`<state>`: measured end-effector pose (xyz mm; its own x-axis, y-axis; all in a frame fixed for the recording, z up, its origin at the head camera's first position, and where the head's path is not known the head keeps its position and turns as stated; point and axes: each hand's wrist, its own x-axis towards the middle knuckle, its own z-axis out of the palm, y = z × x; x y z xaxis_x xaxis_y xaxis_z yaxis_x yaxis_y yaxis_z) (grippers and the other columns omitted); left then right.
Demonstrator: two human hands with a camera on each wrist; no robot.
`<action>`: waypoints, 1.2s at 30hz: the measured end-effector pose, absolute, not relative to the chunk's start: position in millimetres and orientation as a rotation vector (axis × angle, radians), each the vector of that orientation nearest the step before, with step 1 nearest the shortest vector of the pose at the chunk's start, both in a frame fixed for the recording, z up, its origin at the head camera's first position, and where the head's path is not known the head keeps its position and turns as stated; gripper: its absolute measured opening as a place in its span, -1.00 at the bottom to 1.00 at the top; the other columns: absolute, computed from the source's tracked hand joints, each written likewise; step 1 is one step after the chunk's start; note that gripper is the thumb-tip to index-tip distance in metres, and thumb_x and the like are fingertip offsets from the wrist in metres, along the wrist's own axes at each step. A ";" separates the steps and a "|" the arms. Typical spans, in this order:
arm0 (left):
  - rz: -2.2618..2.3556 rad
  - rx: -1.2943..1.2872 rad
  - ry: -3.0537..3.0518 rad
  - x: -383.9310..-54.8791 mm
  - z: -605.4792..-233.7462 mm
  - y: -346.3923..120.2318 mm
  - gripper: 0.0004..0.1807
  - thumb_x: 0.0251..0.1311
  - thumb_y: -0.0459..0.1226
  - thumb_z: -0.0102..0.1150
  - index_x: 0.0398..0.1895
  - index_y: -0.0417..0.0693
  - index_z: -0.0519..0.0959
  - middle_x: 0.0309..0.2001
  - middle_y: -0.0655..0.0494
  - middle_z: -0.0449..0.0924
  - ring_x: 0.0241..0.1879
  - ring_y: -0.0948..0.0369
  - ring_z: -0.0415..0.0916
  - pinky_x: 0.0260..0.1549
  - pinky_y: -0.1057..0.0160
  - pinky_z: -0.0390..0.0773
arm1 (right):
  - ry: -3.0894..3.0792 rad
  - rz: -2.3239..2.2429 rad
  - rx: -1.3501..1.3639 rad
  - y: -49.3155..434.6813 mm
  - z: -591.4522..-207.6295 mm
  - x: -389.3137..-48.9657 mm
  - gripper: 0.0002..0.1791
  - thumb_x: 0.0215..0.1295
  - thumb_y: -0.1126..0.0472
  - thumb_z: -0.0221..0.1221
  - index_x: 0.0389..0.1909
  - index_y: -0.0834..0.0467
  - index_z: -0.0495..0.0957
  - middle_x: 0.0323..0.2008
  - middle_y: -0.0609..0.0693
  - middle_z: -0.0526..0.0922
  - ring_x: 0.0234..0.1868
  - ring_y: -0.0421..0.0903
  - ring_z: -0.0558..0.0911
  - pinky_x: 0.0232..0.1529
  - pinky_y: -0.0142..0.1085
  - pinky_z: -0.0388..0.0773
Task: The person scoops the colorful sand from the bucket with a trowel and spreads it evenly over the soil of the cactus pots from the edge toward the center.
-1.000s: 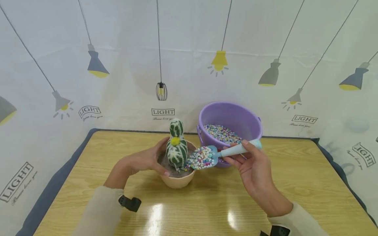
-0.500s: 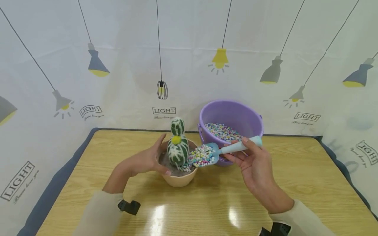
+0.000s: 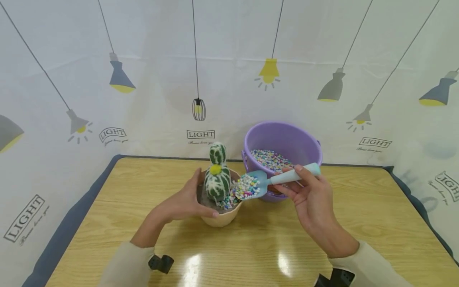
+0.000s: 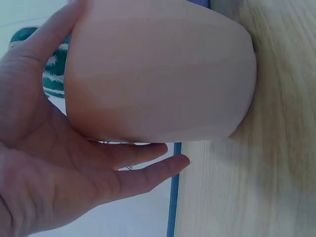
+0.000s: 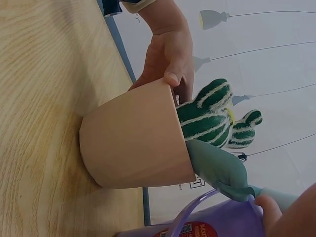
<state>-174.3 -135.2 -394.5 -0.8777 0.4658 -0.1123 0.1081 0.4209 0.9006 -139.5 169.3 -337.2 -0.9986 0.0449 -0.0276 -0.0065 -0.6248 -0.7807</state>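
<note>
A beige flowerpot (image 3: 222, 219) stands on the table with a green-and-white plush cactus (image 3: 217, 183) in its grey filling. My left hand (image 3: 186, 199) holds the pot by its rim, thumb on the near side; the left wrist view shows two fingers (image 4: 148, 175) stretched along the wall. My right hand (image 3: 313, 199) grips the handle of a light-blue scoop (image 3: 263, 181) loaded with small multicoloured pebbles (image 3: 247, 187). The scoop's tip lies over the pot's right rim, and a patch of pebbles (image 3: 226, 203) lies beside the cactus. In the right wrist view, the scoop's underside (image 5: 217, 165) faces the camera.
A purple bucket (image 3: 283, 135), partly filled with the same pebbles (image 3: 270, 159), stands behind the scoop at the table's back edge. The wooden table (image 3: 229, 255) meets a pale fabric backdrop (image 3: 154, 99) printed with lamps.
Pebbles have slid off the scoop into the pot, so the patch beside the cactus has grown and the load has shrunk. The scoop's handle has risen slightly; the left thumb has shifted along the rim.
</note>
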 end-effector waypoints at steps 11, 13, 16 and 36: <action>1.369 0.513 2.227 -192.0 -392.9 -147.4 0.51 -0.18 -0.13 0.59 0.53 -0.01 -0.51 0.55 -0.11 -0.21 0.52 -0.01 -0.19 0.46 -0.06 -0.17 | -1.384 2.762 -0.067 166.2 -335.3 -139.5 -0.79 0.37 0.27 0.16 -0.09 0.28 0.38 -0.29 0.11 0.71 -0.30 0.03 0.75 -0.09 0.01 0.63; 1.371 0.524 2.203 -194.9 -392.2 -149.1 0.50 -0.17 -0.15 0.58 0.53 0.01 -0.52 0.56 -0.09 -0.21 0.52 0.00 -0.20 0.46 -0.06 -0.18 | -1.387 2.761 -0.069 165.6 -334.8 -139.2 -0.79 0.37 0.29 0.16 -0.08 0.27 0.38 -0.29 0.11 0.71 -0.30 0.02 0.75 -0.09 0.01 0.63; 1.350 0.526 2.181 -197.6 -389.3 -151.0 0.50 -0.15 -0.17 0.57 0.53 0.03 -0.54 0.57 -0.07 -0.29 0.53 0.00 -0.27 0.46 -0.07 -0.22 | -1.409 2.737 -0.053 163.9 -334.0 -139.1 -0.80 0.37 0.31 0.15 -0.07 0.26 0.37 -0.29 0.11 0.72 -0.30 0.02 0.75 -0.11 0.02 0.63; 1.407 0.479 2.256 -183.7 -391.4 -150.4 0.42 -0.03 -0.09 0.49 0.52 0.00 -0.54 0.57 -0.01 -0.25 0.53 -0.02 -0.25 0.45 -0.13 -0.17 | -1.436 2.619 0.085 156.1 -331.4 -142.7 -0.81 0.34 0.38 0.15 -0.15 0.20 0.33 -0.28 0.13 0.72 -0.20 0.10 0.74 -0.18 0.00 0.66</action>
<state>-183.7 -150.4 -391.4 -0.8451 0.5035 -0.1798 0.0600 0.4233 0.9040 -142.7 156.1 -331.4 -0.9867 0.1064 0.1229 -0.1608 -0.5291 -0.8332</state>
